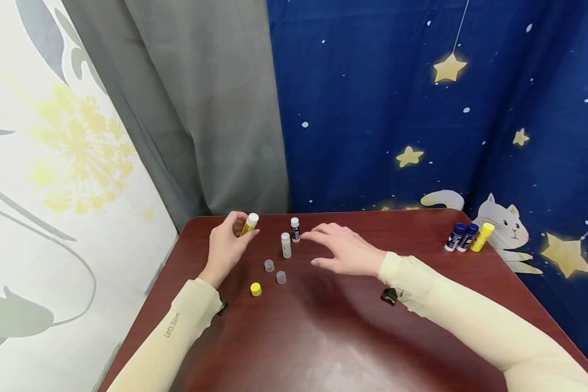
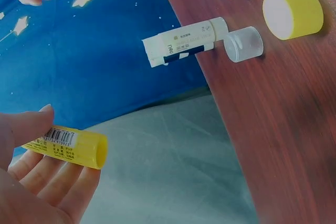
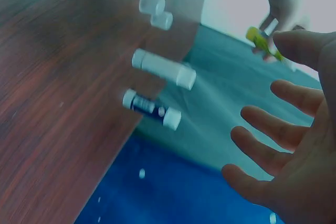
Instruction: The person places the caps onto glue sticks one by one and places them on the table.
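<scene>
Between thumb and fingers, my left hand [image 1: 225, 245] holds a yellow glue stick [image 2: 68, 146] above the table's far left part; its white top points up in the head view. My right hand [image 1: 348, 251] hovers with fingers spread and holds nothing, just right of two uncapped glue sticks. Of these, the white glue stick [image 1: 286, 246] stands nearer, and the glue stick with a dark blue label [image 1: 295, 231] stands behind it. Closer to the front lie a clear cap [image 1: 269, 265], a second clear cap [image 1: 281, 277] and a yellow cap [image 1: 256, 289].
At the far right of the brown table [image 1: 372, 337] stand two dark blue-capped glue sticks [image 1: 454, 238] and a yellow one [image 1: 482, 238], side by side. A grey curtain [image 1: 225, 109] and a blue starry curtain [image 1: 362, 109] hang behind the back edge.
</scene>
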The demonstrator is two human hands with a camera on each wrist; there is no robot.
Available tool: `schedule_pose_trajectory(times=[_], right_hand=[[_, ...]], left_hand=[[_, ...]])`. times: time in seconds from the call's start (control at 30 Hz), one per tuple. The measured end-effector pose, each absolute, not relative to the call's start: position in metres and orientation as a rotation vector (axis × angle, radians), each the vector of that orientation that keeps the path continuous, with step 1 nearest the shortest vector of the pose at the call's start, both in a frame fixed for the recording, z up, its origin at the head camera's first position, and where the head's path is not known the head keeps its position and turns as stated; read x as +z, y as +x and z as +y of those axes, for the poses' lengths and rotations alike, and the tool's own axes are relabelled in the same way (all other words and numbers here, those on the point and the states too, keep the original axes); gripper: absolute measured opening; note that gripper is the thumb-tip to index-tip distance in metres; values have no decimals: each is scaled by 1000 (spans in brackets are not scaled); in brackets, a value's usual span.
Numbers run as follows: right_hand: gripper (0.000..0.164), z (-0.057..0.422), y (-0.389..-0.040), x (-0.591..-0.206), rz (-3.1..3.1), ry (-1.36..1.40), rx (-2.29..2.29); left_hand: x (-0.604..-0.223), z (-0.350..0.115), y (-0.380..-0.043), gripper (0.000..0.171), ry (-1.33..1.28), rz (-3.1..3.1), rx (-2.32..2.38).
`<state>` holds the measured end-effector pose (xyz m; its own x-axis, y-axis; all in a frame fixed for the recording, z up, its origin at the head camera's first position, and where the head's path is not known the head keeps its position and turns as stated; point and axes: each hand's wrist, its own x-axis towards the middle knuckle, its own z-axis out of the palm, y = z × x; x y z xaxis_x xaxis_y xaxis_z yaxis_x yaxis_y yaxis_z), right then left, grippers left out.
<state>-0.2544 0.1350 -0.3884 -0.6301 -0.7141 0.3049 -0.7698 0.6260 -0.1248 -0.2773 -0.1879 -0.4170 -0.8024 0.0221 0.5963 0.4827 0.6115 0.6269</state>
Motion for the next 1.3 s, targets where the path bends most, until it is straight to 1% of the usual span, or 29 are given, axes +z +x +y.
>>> schedule_pose_trajectory(times=[0.27, 0.47, 0.67, 0.8, 0.97, 1.3], right_hand=[[53, 72, -281, -411, -2597, 1425, 209], [53, 38, -292, -429, -2585, 1543, 112], [48, 10, -296, -452, -2550, 1612, 32], [45, -3, -292, -470, -2526, 1657, -19], [40, -7, -286, -488, -2496, 1675, -54], [27, -14, -291, -495, -2389, 1668, 4]], left_hand=[[-419, -191, -280, 35, -407, -2266, -1089], [-417, -193, -282, 35, -423, -2262, -1079], [-416, -194, -283, 34, -452, -2248, -1079], [-425, -196, -281, 33, -447, -2264, -1096], [-432, -197, -278, 33, -426, -2281, -1105], [-438, -208, -281, 33, -374, -2306, -1082]])
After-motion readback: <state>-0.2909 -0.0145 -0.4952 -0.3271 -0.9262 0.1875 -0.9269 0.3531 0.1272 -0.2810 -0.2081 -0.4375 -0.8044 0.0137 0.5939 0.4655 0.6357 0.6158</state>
